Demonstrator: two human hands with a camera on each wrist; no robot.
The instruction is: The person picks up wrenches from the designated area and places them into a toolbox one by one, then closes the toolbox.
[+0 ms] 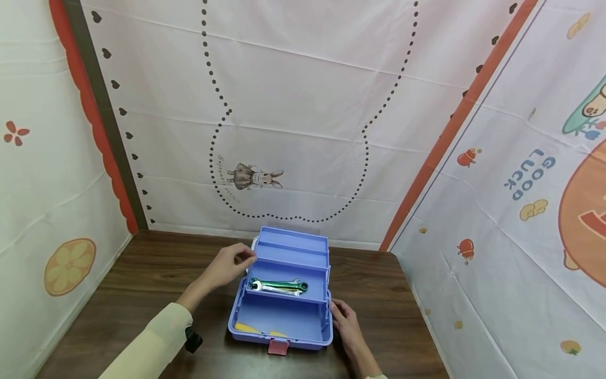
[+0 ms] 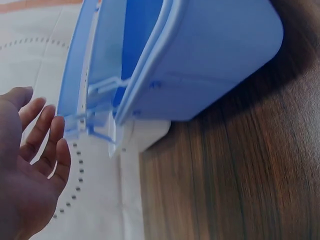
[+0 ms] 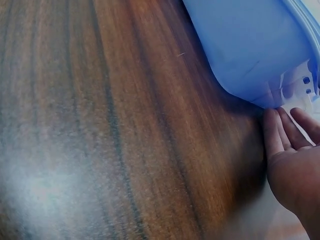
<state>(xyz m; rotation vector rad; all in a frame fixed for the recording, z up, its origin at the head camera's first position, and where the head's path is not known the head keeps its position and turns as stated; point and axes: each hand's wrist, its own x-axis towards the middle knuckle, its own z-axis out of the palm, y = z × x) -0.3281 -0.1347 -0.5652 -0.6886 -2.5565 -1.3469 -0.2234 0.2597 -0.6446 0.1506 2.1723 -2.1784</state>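
Observation:
A blue toolbox stands unfolded on the table, its stepped trays raised behind the base in the head view. Several wrenches, among them a green wrench and a silver one, lie in the lower tray. Yellow pieces show at the front of the base, partly hidden by its wall. My left hand is at the upper left side of the trays; its fingers are loosely bent beside the tray edge, holding nothing. On the right, my right hand rests its fingertips against the toolbox's side wall.
A red latch hangs at the toolbox's front. The brown wooden table extends to both sides. Printed white cloth hangs right behind the table, with more cloth walls left and right. A black band is on the left wrist.

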